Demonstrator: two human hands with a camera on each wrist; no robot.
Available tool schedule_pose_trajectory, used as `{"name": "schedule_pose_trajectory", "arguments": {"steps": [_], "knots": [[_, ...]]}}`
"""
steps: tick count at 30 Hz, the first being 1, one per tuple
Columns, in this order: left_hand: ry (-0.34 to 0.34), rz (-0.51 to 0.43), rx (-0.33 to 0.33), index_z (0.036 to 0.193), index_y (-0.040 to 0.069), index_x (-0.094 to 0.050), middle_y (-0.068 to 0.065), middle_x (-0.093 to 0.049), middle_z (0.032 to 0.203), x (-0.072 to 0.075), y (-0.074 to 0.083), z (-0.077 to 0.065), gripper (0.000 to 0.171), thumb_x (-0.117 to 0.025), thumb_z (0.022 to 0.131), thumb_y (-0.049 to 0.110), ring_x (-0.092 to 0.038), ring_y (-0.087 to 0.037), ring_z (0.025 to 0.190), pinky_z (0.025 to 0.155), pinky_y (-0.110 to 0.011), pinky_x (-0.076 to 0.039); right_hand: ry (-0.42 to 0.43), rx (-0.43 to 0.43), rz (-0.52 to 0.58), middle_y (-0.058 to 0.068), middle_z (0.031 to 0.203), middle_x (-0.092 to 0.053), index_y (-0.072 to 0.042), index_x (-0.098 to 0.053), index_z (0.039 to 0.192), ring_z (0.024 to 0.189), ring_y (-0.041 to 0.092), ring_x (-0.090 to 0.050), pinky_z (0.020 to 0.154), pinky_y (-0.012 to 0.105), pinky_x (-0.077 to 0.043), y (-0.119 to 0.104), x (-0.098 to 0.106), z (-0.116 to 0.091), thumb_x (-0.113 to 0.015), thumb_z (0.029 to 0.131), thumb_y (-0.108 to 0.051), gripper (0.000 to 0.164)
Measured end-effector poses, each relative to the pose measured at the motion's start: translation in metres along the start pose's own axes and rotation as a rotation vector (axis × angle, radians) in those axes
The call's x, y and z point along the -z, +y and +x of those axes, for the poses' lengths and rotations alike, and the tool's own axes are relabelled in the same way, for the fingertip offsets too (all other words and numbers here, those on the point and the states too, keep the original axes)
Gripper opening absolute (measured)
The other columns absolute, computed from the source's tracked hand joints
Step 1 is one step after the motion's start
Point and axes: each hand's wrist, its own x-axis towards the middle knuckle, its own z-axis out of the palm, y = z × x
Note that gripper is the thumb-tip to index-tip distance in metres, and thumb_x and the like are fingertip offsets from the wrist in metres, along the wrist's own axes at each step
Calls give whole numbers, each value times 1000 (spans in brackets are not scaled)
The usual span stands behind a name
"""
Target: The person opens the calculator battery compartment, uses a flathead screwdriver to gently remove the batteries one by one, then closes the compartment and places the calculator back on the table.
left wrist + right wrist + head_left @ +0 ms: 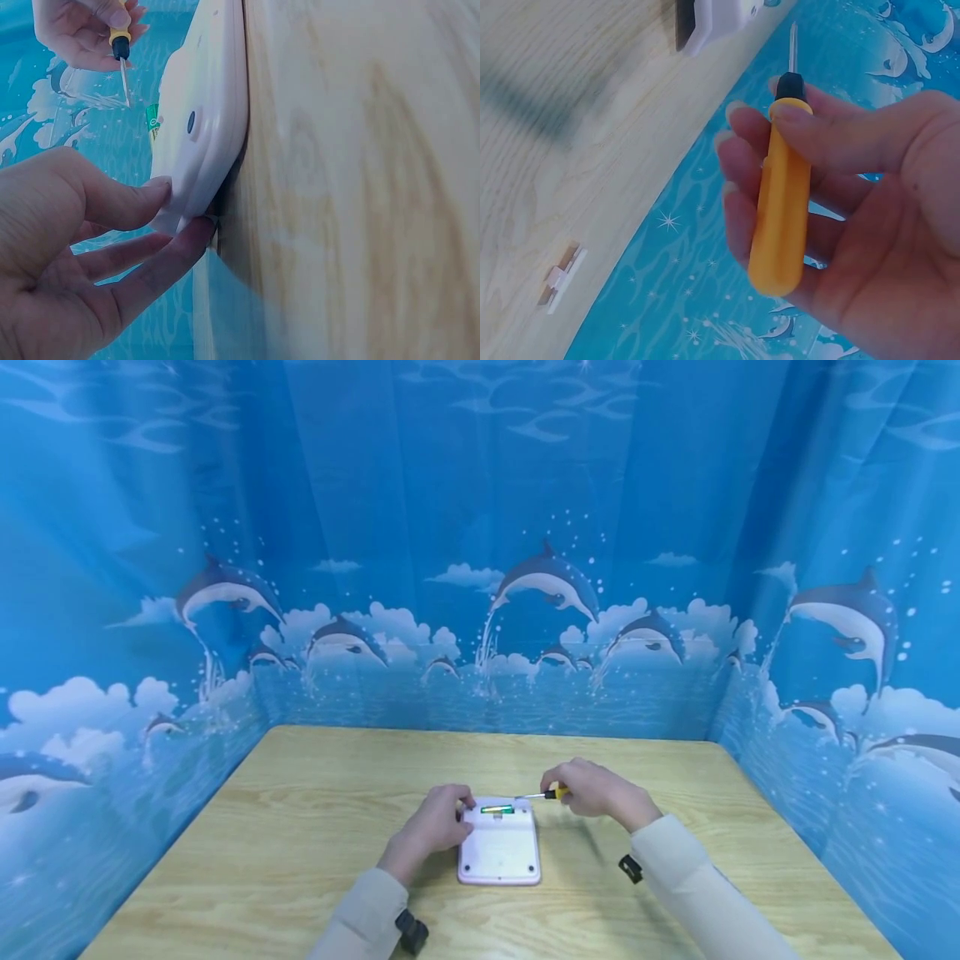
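Note:
A pinkish-white calculator (499, 847) lies back side up on the table, and a green battery (497, 810) shows in its open slot near the far edge. My left hand (437, 818) pinches the calculator's left far corner; in the left wrist view the thumb is on the back face and the fingers are at the lower edge. My right hand (592, 787) grips a screwdriver (781, 202) by its yellow handle. Its metal shaft points left, over the calculator's far right part. In the left wrist view the tip appears apart from the casing.
A small pale cover piece (561, 277) lies on the wooden table (337, 793), seen in the right wrist view. A blue dolphin-print curtain (480, 568) stands round the table's back and sides. Black wrist cameras sit by both sleeves.

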Motion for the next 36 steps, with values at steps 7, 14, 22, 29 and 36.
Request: {"name": "schedule_pose_trajectory", "arguments": {"steps": [7,14,22,29,36], "knots": [[5,2,-6,110,8,-68,-5,-63,93,0,0,0,23,-75,88,1,-57,-18,72,59,-28,-50,26,-40,-25,8,104,-74,-12,-73,119,92,24,-70,81,45,-59,-2,1,-2,-61,90,11,39],[8,5,4,111,8,-69,-6,-63,96,1,1,0,24,-75,88,1,-58,-17,72,59,-28,-51,45,-48,-44,4,87,-71,-14,-72,115,73,16,-60,67,36,-51,2,0,-5,-66,89,7,34],[9,0,10,110,8,-69,-6,-64,97,1,2,-2,23,-74,89,1,-58,-17,72,59,-28,-51,38,-64,-40,3,86,-69,-10,-71,114,71,17,-56,67,36,-50,7,-2,-8,-71,89,4,28],[3,1,11,111,8,-69,-6,-64,97,0,3,-3,23,-75,89,2,-58,-18,74,61,-29,-51,27,-96,-17,4,87,-68,-5,-69,114,74,19,-56,72,40,-53,15,-5,-13,-73,88,3,27],[4,-4,17,111,8,-69,-6,-63,97,0,4,-4,23,-75,89,3,-58,-18,74,61,-30,-51,29,-124,-24,3,85,-68,-5,-68,115,73,18,-57,73,38,-54,26,-5,-19,-75,88,0,28]]}}
